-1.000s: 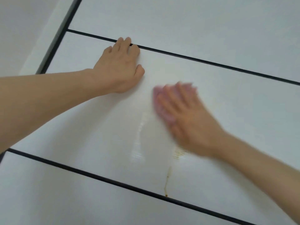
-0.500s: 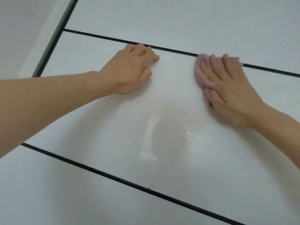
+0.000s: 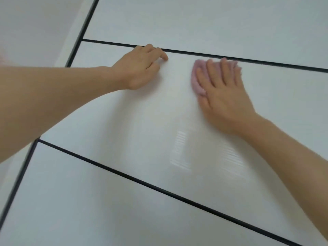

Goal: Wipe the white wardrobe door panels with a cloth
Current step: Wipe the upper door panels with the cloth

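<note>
The white wardrobe door fills the view, split by thin black seams into panels. On the middle panel (image 3: 113, 139) my right hand (image 3: 225, 96) lies flat with straight fingers, pressing a pink cloth (image 3: 195, 80) against the surface just below the upper seam (image 3: 266, 63). The cloth shows past my fingers on the left and at the fingertips; the rest is under my palm. My left hand (image 3: 140, 70) rests on the same panel to the left of the cloth, fingers loosely bent, holding nothing.
A vertical black seam (image 3: 76, 43) marks the door's left edge, with a plain white wall (image 3: 32, 29) beyond it. Another panel (image 3: 195, 20) lies above and one (image 3: 88, 210) below. A glossy reflection (image 3: 204, 153) shows under my right wrist.
My right hand swept the cloth from the panel's middle up to the upper seam, then a little left toward my left hand. My left hand's fingers went from flat to bent.
</note>
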The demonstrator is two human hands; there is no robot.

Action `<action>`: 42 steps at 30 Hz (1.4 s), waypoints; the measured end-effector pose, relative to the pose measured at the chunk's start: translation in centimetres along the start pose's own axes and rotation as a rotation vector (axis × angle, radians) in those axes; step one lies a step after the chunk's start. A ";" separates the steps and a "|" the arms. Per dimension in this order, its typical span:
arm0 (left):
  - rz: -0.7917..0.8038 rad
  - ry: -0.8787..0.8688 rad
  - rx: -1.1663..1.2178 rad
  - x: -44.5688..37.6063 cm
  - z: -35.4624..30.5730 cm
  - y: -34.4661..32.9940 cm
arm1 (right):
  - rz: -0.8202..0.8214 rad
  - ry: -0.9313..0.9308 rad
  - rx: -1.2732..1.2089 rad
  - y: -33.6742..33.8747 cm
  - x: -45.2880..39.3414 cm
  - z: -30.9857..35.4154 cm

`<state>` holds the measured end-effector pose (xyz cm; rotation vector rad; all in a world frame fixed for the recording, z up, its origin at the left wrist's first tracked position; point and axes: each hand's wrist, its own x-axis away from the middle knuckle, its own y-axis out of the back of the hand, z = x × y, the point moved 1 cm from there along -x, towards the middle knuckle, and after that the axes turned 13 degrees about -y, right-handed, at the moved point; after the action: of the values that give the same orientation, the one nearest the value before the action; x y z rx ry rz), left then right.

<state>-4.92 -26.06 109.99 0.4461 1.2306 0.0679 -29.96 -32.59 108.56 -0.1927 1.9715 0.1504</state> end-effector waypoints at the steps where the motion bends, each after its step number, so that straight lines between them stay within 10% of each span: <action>1: -0.005 0.005 0.017 0.1 0.2 0.2 | 0.011 0.132 -0.015 0.1 2.2 2.4; 8: 0.022 -0.056 0.048 0.8 2.2 1.0 | 0.312 0.836 -0.123 -1.1 7.8 7.3; 15: -0.075 0.072 0.476 0.1 3.9 1.5 | 0.026 -0.154 -0.029 -1.3 -6.4 6.0; 19: -0.076 0.045 0.436 0.6 3.4 1.7 | 0.079 0.421 -0.207 -2.4 5.1 17.6; 23: 0.027 -0.044 0.246 0.7 3.2 1.5 | 0.297 0.718 -0.186 -1.0 10.1 14.8; 27: 0.170 -0.041 0.046 0.1 2.0 1.0 | 0.177 0.287 0.048 0.5 3.9 1.0; 30: 0.077 0.044 0.038 -0.8 -1.1 0.0 | 0.091 -0.395 0.068 3.4 -0.5 -8.6; 32: -0.038 0.045 0.118 -1.4 -3.5 -0.8 | 0.078 -0.524 0.060 3.2 0.5 -7.3; 38: -0.075 -0.245 0.090 -4.8 -11.0 -3.2 | 0.385 0.644 -0.043 2.7 16.1 2.7; 42: 0.095 -0.276 -0.123 -6.4 -14.1 -4.9 | 0.267 0.406 0.111 3.4 11.2 -6.1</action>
<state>-20.99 -28.27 110.23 0.3923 0.9278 0.1574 -40.55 -31.18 100.75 0.1248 2.3983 0.1843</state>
